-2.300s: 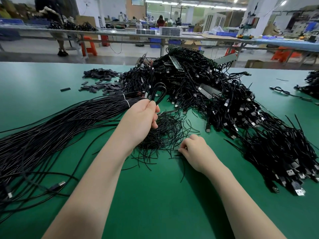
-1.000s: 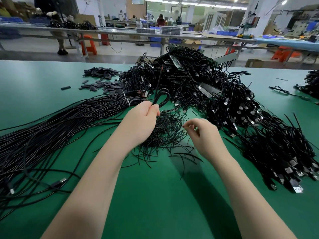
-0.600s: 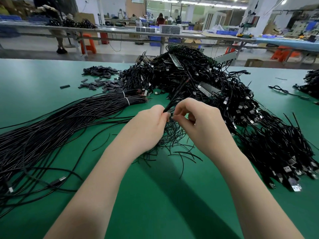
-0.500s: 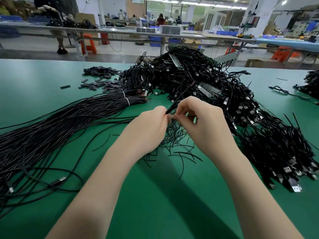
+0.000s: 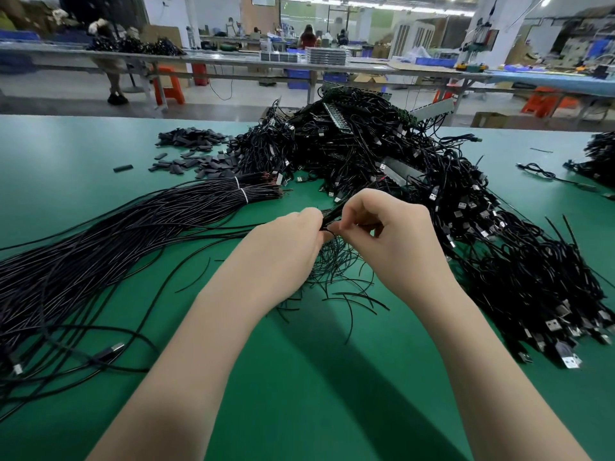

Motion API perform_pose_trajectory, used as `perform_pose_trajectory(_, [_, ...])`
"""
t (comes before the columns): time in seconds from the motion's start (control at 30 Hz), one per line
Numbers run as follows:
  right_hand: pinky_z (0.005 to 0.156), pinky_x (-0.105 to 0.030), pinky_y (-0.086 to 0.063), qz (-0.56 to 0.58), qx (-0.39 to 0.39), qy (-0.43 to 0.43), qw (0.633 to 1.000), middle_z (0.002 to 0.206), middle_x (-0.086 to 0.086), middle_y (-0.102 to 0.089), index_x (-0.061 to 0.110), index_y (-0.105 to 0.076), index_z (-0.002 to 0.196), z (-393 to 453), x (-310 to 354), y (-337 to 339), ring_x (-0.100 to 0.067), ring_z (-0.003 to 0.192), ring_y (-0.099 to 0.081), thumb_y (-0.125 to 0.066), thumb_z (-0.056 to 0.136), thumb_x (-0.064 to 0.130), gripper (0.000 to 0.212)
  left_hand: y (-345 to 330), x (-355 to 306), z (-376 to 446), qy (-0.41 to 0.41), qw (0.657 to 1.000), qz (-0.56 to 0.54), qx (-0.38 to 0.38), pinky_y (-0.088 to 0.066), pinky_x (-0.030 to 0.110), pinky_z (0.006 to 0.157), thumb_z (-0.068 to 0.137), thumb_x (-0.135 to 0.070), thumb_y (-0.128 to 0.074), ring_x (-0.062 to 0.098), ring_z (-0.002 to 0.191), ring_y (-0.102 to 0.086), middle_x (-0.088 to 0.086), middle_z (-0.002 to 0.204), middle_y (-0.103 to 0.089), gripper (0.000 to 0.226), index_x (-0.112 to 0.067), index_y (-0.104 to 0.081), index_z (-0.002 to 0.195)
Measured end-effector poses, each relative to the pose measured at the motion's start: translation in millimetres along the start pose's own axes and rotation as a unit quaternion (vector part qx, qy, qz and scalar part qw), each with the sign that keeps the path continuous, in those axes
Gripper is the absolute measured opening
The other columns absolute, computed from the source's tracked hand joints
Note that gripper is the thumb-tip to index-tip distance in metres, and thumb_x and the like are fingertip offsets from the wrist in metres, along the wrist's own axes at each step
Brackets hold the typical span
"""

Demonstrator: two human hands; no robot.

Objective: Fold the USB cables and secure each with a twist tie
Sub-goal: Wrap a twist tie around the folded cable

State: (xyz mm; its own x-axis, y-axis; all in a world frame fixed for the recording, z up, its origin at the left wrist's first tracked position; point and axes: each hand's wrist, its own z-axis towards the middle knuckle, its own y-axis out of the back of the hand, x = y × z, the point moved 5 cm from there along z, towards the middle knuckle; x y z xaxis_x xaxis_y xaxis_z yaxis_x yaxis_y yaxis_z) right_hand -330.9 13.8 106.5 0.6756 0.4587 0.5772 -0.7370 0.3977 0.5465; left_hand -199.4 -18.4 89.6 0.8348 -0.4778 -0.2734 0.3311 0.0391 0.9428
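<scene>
Loose USB cables (image 5: pixel 100 261) sprawl toward the worktop's (image 5: pixel 316 377) left edge. Mid-worktop, left hand (image 5: pixel 283 247) grips a folded cable (image 5: pixel 334 212), mostly hidden; right hand (image 5: pixel 396 241) pinches a barely visible twist tie (image 5: pixel 327 230).

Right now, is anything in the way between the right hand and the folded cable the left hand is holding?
Nothing visible. The left hand grips the folded cable, and the right hand is already at it, fingers pinching beside the left's, above the loose twist ties.

You've got two hands up – left hand (image 5: pixel 286 247), right hand (image 5: pixel 392 241) – one folded cable (image 5: pixel 332 214), loose cables (image 5: pixel 100 261) uncountable.
</scene>
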Motion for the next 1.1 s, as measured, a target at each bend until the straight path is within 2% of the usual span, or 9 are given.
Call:
perform_pose_trajectory(0.17, [0.057, -0.019, -0.046, 0.043, 0.019, -0.037, 0.998, 0.074, -0.001, -0.072, 0.029, -0.055, 0.071, 1.0, -3.4, 0.5, -0.014, 0.066, -0.064, -0.072, 0.084, 0.015, 0.026, -5.9, -5.2, 1.8, -0.004, 0.995, 0.093, -0.036, -0.026, 0.032, 0.057, 0.106, -0.038, -0.028, 0.022, 0.067, -0.044, -0.007, 0.071, -0.036, 0.027, -0.017, -0.033, 0.091])
perform_pose_trajectory(0.33, [0.066, -0.033, -0.053, 0.069, 0.073, -0.075, 0.992, 0.074, 0.007, -0.073, 0.028, -0.057, 0.078, 0.7, -2.5, 6.9, -0.015, 0.060, -0.063, -0.072, 0.084, 0.017, 0.020, -9.7, -4.4, 0.7, -0.004, 0.995, 0.089, -0.037, -0.026, 0.034, 0.057, 0.104, -0.033, -0.029, 0.023, 0.064, -0.042, -0.008, 0.067, -0.036, 0.022, -0.020, -0.032, 0.086])
perform_pose_trajectory(0.4, [0.068, -0.031, -0.056, 0.074, 0.069, -0.077, 0.992, 0.074, 0.012, -0.073, 0.028, -0.064, 0.085, 1.1, -1.0, 10.5, -0.012, 0.061, -0.065, -0.074, 0.083, 0.015, 0.016, -9.3, -3.4, 0.3, -0.001, 0.995, 0.091, -0.033, -0.024, 0.034, 0.055, 0.103, -0.036, -0.029, 0.025, 0.065, -0.043, -0.006, 0.066, -0.037, 0.024, -0.019, -0.034, 0.085])
perform_pose_trajectory(0.47, [0.065, -0.022, -0.054, 0.056, 0.035, -0.060, 0.996, 0.070, 0.013, -0.070, 0.028, -0.071, 0.085, 2.4, 1.8, 17.9, -0.006, 0.061, -0.063, -0.076, 0.082, 0.017, 0.013, -8.5, -3.6, -1.2, -0.006, 0.996, 0.082, -0.029, -0.025, 0.034, 0.053, 0.102, -0.037, -0.030, 0.025, 0.066, -0.046, -0.005, 0.067, -0.040, 0.026, -0.020, -0.036, 0.083])
perform_pose_trajectory(0.57, [0.064, -0.006, -0.040, -0.055, 0.007, -0.016, 0.998, 0.071, 0.019, -0.065, 0.027, -0.077, 0.085, 4.0, 8.1, 28.0, 0.005, 0.066, -0.055, -0.077, 0.082, 0.023, 0.005, -6.0, -5.8, -3.7, -0.019, 0.999, 0.046, -0.021, -0.023, 0.032, 0.049, 0.101, -0.037, -0.033, 0.017, 0.060, -0.047, -0.005, 0.066, -0.046, 0.034, -0.022, -0.028, 0.071])
perform_pose_trajectory(0.77, [0.065, -0.002, -0.035, -0.071, 0.051, -0.018, 0.996, 0.070, 0.040, -0.059, 0.035, -0.073, 0.079, 5.1, 6.0, 36.4, 0.013, 0.072, -0.054, -0.073, 0.084, 0.028, 0.009, -10.9, -13.4, -7.3, -0.037, 0.992, -0.090, 0.083, -0.030, 0.034, 0.055, 0.103, -0.044, -0.033, 0.015, 0.062, -0.048, -0.004, 0.070, -0.049, 0.038, -0.019, -0.034, 0.074])
perform_pose_trajectory(0.93, [0.079, -0.008, -0.035, -0.088, 0.070, -0.018, 0.994, 0.081, 0.047, -0.056, 0.042, -0.070, 0.080, 4.0, -0.6, 37.2, 0.013, 0.093, -0.049, -0.070, 0.083, 0.040, 0.004, -9.7, -18.3, -10.6, -0.054, 0.989, -0.094, 0.103, -0.029, 0.032, 0.054, 0.103, -0.042, -0.036, 0.012, 0.058, -0.043, -0.006, 0.068, -0.046, 0.037, -0.021, -0.032, 0.073])
perform_pose_trajectory(1.03, [0.064, -0.005, -0.039, 0.042, 0.143, -0.067, 0.987, 0.072, 0.025, -0.067, 0.031, -0.076, 0.078, 1.1, -11.6, 40.8, 0.008, 0.069, -0.057, -0.074, 0.079, 0.038, 0.008, -3.9, -22.7, -18.6, -0.100, 0.970, -0.148, 0.163, -0.032, 0.026, 0.055, 0.101, -0.042, -0.041, 0.004, 0.055, -0.041, -0.012, 0.064, -0.046, 0.035, -0.026, -0.035, 0.070])
perform_pose_trajectory(1.1, [0.064, -0.011, -0.046, 0.238, 0.228, -0.117, 0.937, 0.074, 0.008, -0.071, 0.021, -0.077, 0.076, -5.8, -17.2, 41.3, 0.000, 0.068, -0.060, -0.078, 0.071, 0.040, 0.020, 4.1, -29.6, -28.4, -0.153, 0.937, -0.224, 0.219, -0.033, 0.020, 0.055, 0.101, -0.039, -0.045, 0.003, 0.056, -0.038, -0.016, 0.061, -0.042, 0.031, -0.029, -0.042, 0.071])
